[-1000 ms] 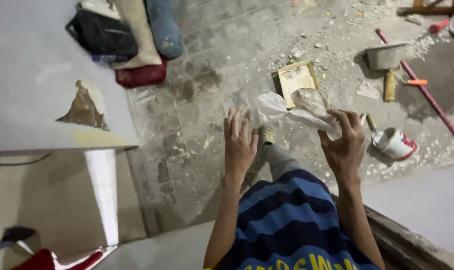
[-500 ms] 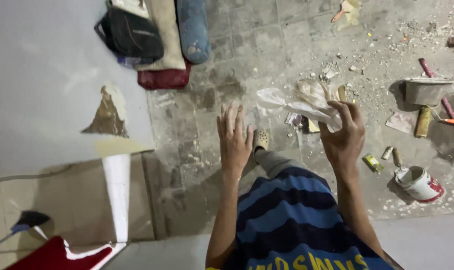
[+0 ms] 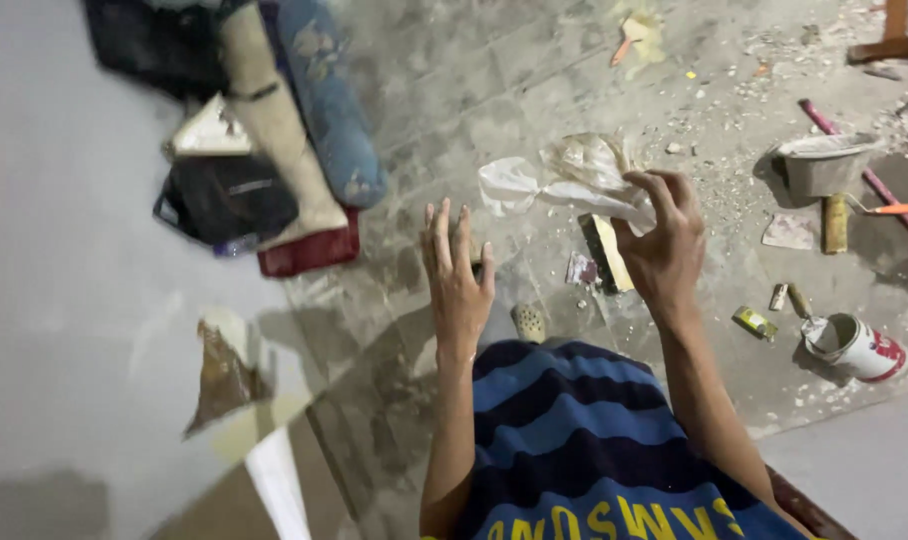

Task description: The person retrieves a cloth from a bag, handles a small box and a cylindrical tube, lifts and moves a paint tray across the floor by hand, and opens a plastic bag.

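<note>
My right hand (image 3: pixel 666 250) is raised in front of me, its fingers closed on a crumpled whitish plastic bag (image 3: pixel 549 180) that trails off to the left. To its left, my left hand (image 3: pixel 457 285) is held up with its fingers spread and nothing in it, a short gap away from the bag. Both forearms rise from my blue striped shirt (image 3: pixel 574 440) at the bottom. Far below lies a dusty tiled floor (image 3: pixel 474 90).
On the floor at the right are a grey bucket (image 3: pixel 824 165), a yellow-handled roller (image 3: pixel 834 222), a red pole (image 3: pixel 869 175) and a white and red can (image 3: pixel 854 345). A flat yellowish board (image 3: pixel 606 255) lies under my right hand. Rolled bedding (image 3: pixel 329 110) and a black bag (image 3: pixel 224 200) lie upper left, beside a grey wall (image 3: pixel 64 300).
The view has swung, so the floor items sit differently in the frame. My hands keep much the same pose; the right one still grips the bag, and the left stays spread.
</note>
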